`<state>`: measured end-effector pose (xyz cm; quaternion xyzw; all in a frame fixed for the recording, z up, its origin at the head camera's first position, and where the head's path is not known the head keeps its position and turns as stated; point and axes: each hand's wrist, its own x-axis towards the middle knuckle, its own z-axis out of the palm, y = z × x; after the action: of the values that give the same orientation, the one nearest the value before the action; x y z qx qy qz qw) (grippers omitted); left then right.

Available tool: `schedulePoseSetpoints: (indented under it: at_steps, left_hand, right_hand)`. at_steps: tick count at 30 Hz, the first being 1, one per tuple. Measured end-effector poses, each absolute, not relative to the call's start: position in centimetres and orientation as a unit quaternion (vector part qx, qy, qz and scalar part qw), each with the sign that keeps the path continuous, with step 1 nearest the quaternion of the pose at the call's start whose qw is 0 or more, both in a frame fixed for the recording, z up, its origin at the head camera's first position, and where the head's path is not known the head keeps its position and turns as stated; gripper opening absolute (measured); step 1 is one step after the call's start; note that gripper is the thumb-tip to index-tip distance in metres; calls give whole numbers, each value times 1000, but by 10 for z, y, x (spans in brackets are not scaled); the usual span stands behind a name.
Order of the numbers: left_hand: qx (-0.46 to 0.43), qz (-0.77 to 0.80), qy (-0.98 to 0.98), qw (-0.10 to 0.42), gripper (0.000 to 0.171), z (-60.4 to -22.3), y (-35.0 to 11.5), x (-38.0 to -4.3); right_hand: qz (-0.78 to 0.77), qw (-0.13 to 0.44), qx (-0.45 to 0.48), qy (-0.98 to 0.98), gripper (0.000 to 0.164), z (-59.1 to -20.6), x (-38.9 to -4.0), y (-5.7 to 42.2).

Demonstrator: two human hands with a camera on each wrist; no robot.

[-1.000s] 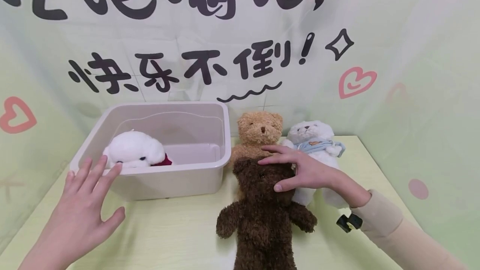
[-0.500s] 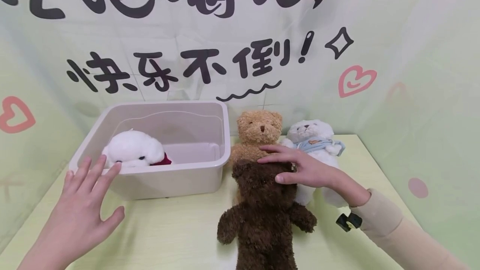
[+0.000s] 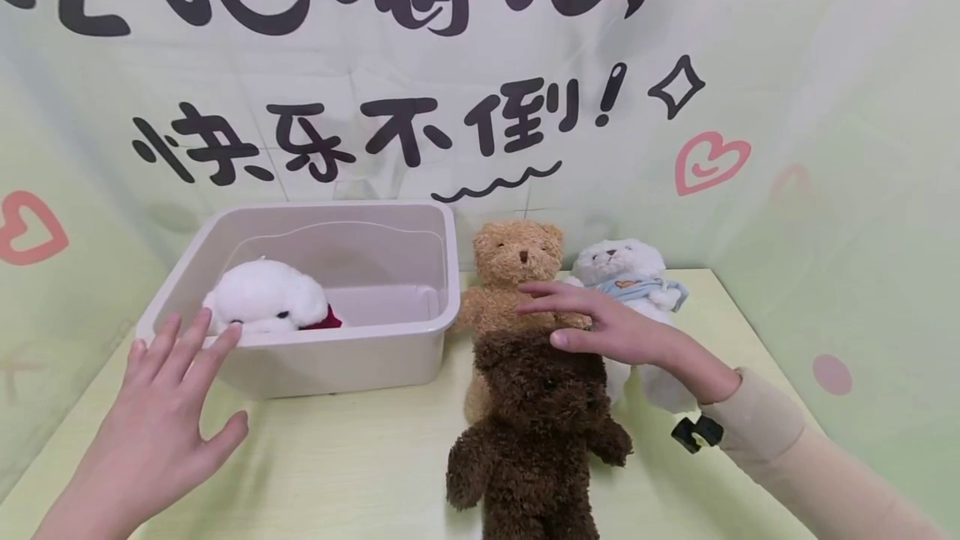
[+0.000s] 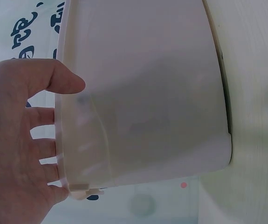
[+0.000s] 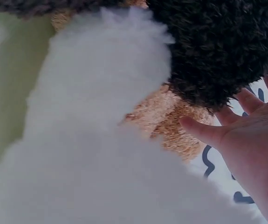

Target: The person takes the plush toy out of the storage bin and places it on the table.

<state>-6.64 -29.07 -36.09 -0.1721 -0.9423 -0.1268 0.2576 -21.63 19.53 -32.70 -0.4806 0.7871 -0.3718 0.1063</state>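
Note:
My left hand spreads its fingers at the near left rim of a pale plastic bin; the left wrist view has the thumb in front of the bin wall, apart from the fingertips. Inside the bin lies a white plush toy with a bit of dark red cloth. My right hand reaches out with extended fingers just over the top of a dark brown teddy bear, thumb near its head. The right wrist view shows dark fur right at those fingertips. The bear's face is not visible.
Behind the dark bear sits a light brown teddy bear. To its right is a white teddy bear in a blue garment, partly behind my right forearm. A printed wall sheet encloses the pale wooden table.
The dark brown bear's head has tipped lower and the bear has shifted slightly right. My right hand has risen a little, its thumb higher than before. My left hand stays at the bin.

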Motion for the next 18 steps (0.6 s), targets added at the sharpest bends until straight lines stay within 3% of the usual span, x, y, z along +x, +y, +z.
schedulePoseSetpoints:
  at_steps: [5,11,18]
  left_hand:
    - [-172,-126,-942,258,88,-361,-291,-66]
    - [-170,-127,-943,257,88,-361,-292,-66]
    - [-171,-127,-943,257,88,-361,-292,-66]
  right_hand:
    - [-346,97,-498,789,59,-312,-222,183]
    - [-325,118,-482,805,85,-291,-226,161]
    - [-302,122,-507,798,93,-271,-234,136]
